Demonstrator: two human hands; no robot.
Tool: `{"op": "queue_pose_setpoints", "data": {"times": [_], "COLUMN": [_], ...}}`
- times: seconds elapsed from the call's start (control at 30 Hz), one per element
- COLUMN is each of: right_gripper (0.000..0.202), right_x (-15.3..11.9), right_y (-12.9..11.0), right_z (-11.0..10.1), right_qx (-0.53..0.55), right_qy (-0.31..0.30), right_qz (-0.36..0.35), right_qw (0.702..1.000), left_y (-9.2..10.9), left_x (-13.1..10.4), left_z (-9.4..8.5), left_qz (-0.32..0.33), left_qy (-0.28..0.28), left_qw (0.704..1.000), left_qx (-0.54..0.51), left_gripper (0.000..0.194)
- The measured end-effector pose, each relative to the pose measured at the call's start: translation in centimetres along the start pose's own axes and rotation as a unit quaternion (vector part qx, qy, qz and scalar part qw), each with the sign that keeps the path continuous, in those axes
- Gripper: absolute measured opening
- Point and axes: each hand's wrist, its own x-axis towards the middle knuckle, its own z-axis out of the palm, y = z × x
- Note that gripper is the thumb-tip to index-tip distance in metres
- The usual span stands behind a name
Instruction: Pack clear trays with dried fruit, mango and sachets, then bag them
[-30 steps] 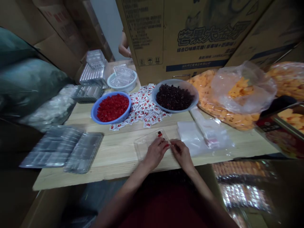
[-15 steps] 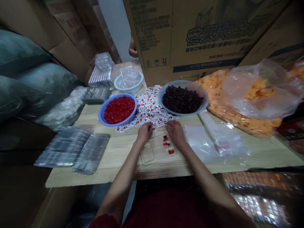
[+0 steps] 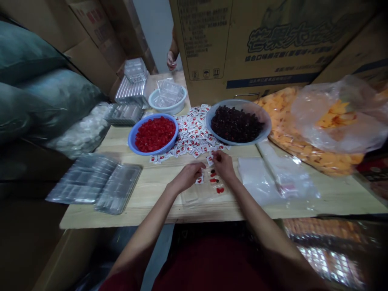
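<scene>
A clear compartment tray (image 3: 190,195) lies on the wooden table, with red and dark pieces (image 3: 214,180) in its right part. My left hand (image 3: 190,174) is over the tray's upper left, fingers closed around a small white printed packet (image 3: 199,178). Just right of it, my right hand (image 3: 222,162) pinches another white packet (image 3: 210,160) at the near edge of a packet pile (image 3: 194,129). Behind the hands stand a blue bowl of red pieces (image 3: 155,135) and a pale blue bowl of dark pieces (image 3: 238,123).
Stacked clear trays (image 3: 118,189) lie at the left, and clear plastic bags (image 3: 257,178) at the right. A light bowl (image 3: 168,101) holds clear containers. Beyond are a large carton (image 3: 242,48), a bag of orange pieces (image 3: 315,133) and another person's hand (image 3: 171,60).
My left hand has come down from the pile's edge to the tray with a packet. My right hand remains near the pile. The other person's hand shows more, and the view has shifted slightly.
</scene>
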Motion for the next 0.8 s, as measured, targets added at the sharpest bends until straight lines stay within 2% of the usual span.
{"op": "queue_pose_setpoints", "data": {"times": [0.13,0.27,0.4,0.47,0.53,0.6,0.7,0.8], "right_gripper": [0.020,0.022,0.025,0.027,0.026,0.022,0.014,0.015], "right_x": [-2.8,-5.9,-8.2,-9.0,-9.7,-10.2,-10.6,-10.9], "right_y": [-0.3,-0.6,-0.7,-1.2,-2.1,-3.1,-3.7,-2.5], "right_z": [-2.1,-3.3,-3.0,-2.5,-1.9,-1.5,-1.5,-2.3], "right_qx": [0.140,0.220,0.242,0.244,0.250,0.261,0.249,0.137], "right_qy": [0.038,0.034,0.024,0.014,-0.005,-0.028,-0.054,-0.021], "right_qz": [0.040,0.060,0.077,0.083,0.079,0.060,0.013,-0.035], "right_qw": [0.989,0.973,0.967,0.966,0.965,0.963,0.967,0.990], "left_y": [-0.5,-1.0,-1.0,-0.3,0.8,2.0,2.8,2.6], "left_x": [-0.5,-1.8,-2.4,-2.6,-2.9,-3.2,-3.8,-4.5], "left_z": [1.2,1.7,2.4,2.7,2.7,2.6,2.6,3.5], "left_qz": [-0.032,-0.043,-0.064,-0.087,-0.098,-0.092,-0.091,-0.125], "left_qy": [0.060,0.126,0.128,0.161,0.198,0.180,0.109,0.111], "left_qw": [0.998,0.991,0.988,0.981,0.975,0.975,0.966,0.965], "left_qx": [-0.010,0.024,0.059,0.061,0.012,-0.090,-0.216,-0.202], "left_gripper": [0.014,0.009,0.013,0.015,0.019,0.024,0.023,0.014]}}
